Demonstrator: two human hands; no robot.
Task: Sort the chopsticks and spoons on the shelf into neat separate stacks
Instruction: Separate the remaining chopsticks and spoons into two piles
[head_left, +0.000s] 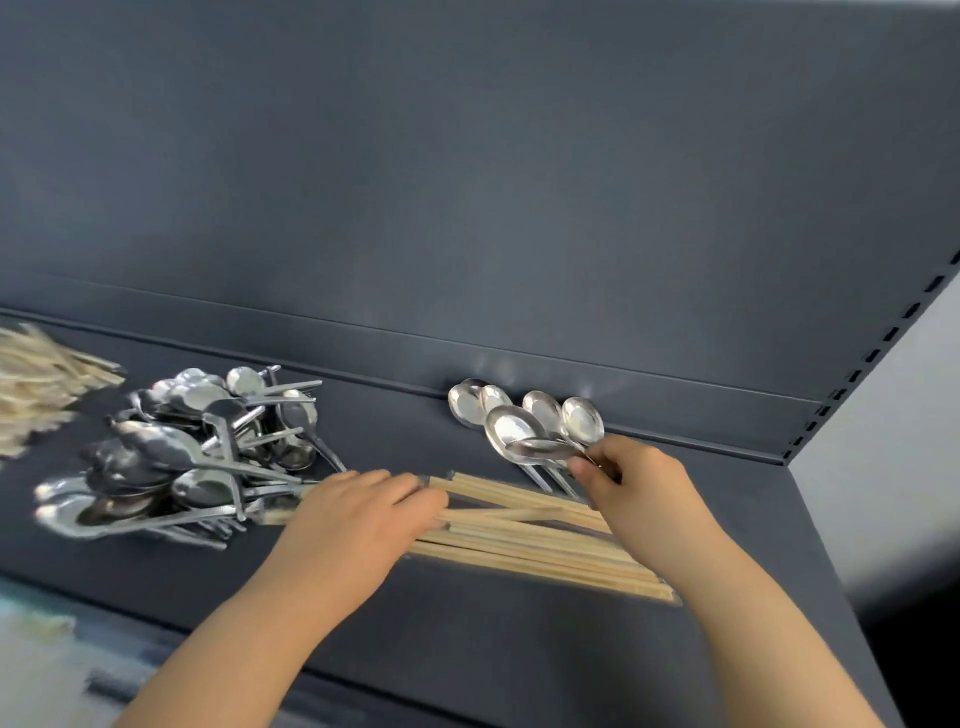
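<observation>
On the shelf (519, 649), the right hand (641, 486) pinches a spoon (535, 451) in curled fingers (584, 467), near the far spoon row (540, 410). The left hand (358, 512) rests straight fingers on the chopsticks (545, 545).

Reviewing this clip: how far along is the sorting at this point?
Early to midway. Done: a short row of spoons against the back wall and a small chopstick stack in front. In hand: the right hand pinches a spoon at that row; the left hand rests on the chopstick stack. Left: the jumbled spoon pile and the loose chopstick heap at far left.
</observation>
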